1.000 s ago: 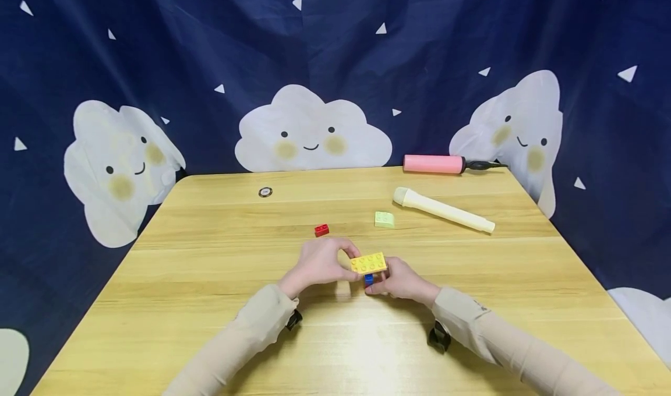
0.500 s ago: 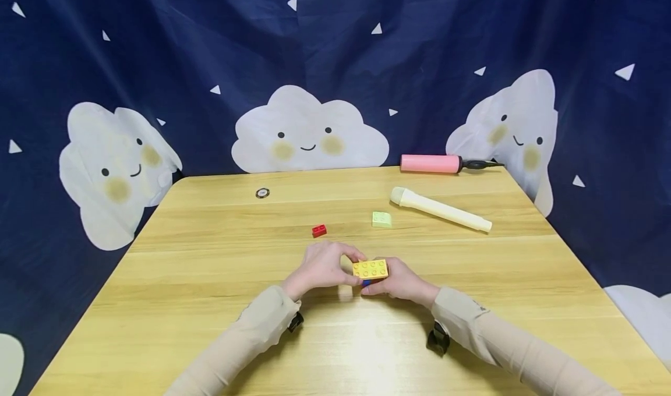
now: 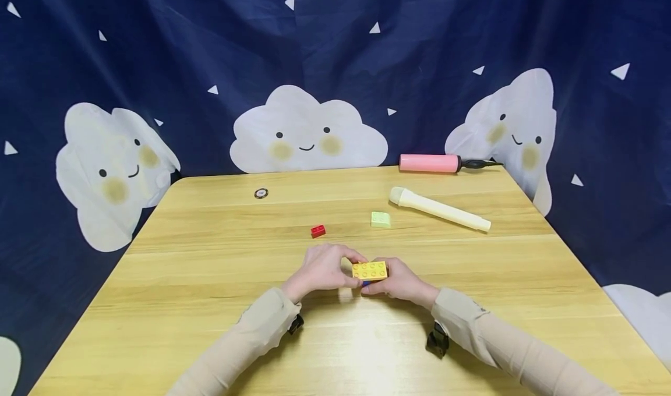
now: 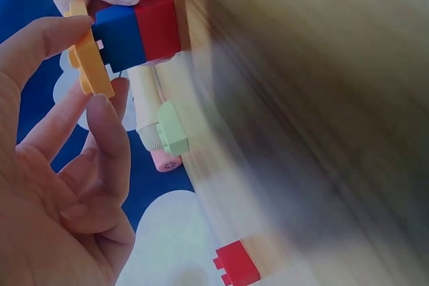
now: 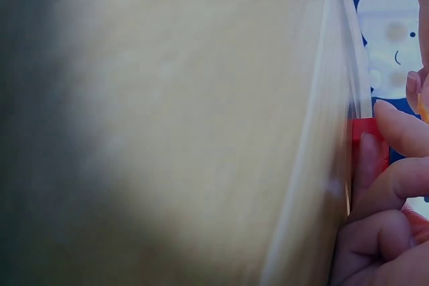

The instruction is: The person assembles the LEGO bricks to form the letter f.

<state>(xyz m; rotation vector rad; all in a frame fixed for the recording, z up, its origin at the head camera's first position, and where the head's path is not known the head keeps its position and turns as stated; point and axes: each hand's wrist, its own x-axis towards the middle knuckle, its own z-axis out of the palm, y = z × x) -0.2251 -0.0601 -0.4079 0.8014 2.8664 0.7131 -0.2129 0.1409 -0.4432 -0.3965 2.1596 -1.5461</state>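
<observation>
My left hand (image 3: 326,269) pinches a flat yellow toy building brick (image 3: 370,271), studs up, between thumb and fingertips. Under it stand a blue brick (image 4: 120,38) and a red brick (image 4: 159,26), joined in a stack whose red end is down at the table. The left wrist view shows the yellow brick tilted against the blue one's top, with a narrow gap and a blue stud visible. My right hand (image 3: 402,282) grips the stack from the right side, its fingers round the lower red brick (image 5: 365,126). From the head, the yellow brick hides most of the stack.
Beyond the hands a small red brick (image 3: 317,231) and a pale green brick (image 3: 380,219) lie on the wooden table (image 3: 183,303). Farther back are a cream toy microphone (image 3: 442,210), a pink hand pump (image 3: 428,163) and a round chip (image 3: 261,193).
The yellow brick has come down over the blue brick, covering more of it in the head view. My left hand has lowered slightly with it, while the right hand stays nearly still.
</observation>
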